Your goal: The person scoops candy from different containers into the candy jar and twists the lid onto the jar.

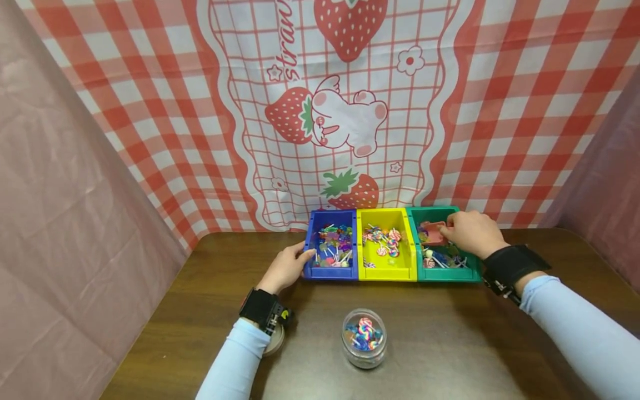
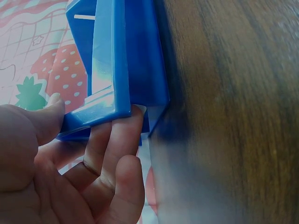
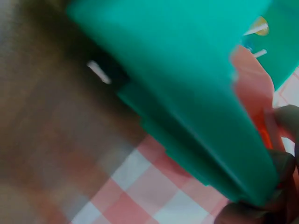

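Three joined bins stand in a row: a blue bin (image 1: 331, 273), a yellow bin (image 1: 387, 274) and a green bin (image 1: 450, 274), all holding small candy-like pieces. My left hand (image 1: 284, 269) grips the blue bin's outer edge, thumb above and fingers curled beneath, as the left wrist view shows. Over the green bin, my right hand (image 1: 472, 232) pinches a pink scoop-like piece (image 1: 434, 234), which is inside the bin among the lollipops. In the right wrist view the green wall (image 3: 187, 93) covers much of that piece, and the image is blurred.
A clear jar (image 1: 364, 358) with lollipops and blue pieces stands on the wooden table (image 1: 425, 344) in front of the bins. A round lid (image 1: 274, 341) lies partly under the left wrist. Behind the bins hangs a checked strawberry cloth (image 1: 530, 111).
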`<action>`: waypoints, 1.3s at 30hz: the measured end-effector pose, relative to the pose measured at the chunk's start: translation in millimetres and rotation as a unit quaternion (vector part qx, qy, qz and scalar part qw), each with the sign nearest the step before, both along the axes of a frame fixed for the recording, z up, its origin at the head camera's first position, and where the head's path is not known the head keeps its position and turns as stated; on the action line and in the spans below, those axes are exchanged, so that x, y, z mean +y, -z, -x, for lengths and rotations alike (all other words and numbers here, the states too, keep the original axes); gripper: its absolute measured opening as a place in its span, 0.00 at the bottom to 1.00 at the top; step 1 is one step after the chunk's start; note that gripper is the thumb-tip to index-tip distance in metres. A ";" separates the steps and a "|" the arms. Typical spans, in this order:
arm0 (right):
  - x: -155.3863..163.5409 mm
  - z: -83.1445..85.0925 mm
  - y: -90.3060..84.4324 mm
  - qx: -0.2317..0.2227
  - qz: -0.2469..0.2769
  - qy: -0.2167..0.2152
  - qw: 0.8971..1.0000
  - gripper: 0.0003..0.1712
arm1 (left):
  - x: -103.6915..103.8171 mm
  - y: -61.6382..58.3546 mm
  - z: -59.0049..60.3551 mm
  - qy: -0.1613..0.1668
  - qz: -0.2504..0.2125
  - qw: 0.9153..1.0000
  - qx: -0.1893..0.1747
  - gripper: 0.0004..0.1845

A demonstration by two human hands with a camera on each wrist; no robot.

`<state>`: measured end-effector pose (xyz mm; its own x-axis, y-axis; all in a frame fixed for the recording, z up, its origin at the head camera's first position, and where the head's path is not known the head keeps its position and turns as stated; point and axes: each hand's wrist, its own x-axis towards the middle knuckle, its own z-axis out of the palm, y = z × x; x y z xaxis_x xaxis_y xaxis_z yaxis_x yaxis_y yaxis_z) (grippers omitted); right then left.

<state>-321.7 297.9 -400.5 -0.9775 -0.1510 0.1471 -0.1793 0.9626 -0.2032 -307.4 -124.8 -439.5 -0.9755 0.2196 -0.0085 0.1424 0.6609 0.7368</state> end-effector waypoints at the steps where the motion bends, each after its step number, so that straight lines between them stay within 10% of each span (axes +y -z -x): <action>1: -0.1 0.0 2.0 0.009 -0.003 -0.001 1.000 0.21 | -0.3 -0.6 -0.1 -0.001 -0.001 1.000 0.001 0.28; 9: -3.0 -3.1 13.3 0.061 -0.017 -0.055 0.996 0.14 | -4.3 -2.0 -1.4 -0.011 0.008 1.000 -0.005 0.29; 39: 26.1 -10.9 5.3 -0.005 0.128 0.008 0.992 0.29 | 2.1 -5.0 -4.9 -0.010 0.008 1.000 -0.015 0.31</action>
<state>-310.8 324.1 -405.8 -0.9812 -0.0940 0.1686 -0.1607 0.8817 -0.4436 -302.5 -122.7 -434.5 -0.9791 0.1992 -0.0407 0.1069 0.6748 0.7303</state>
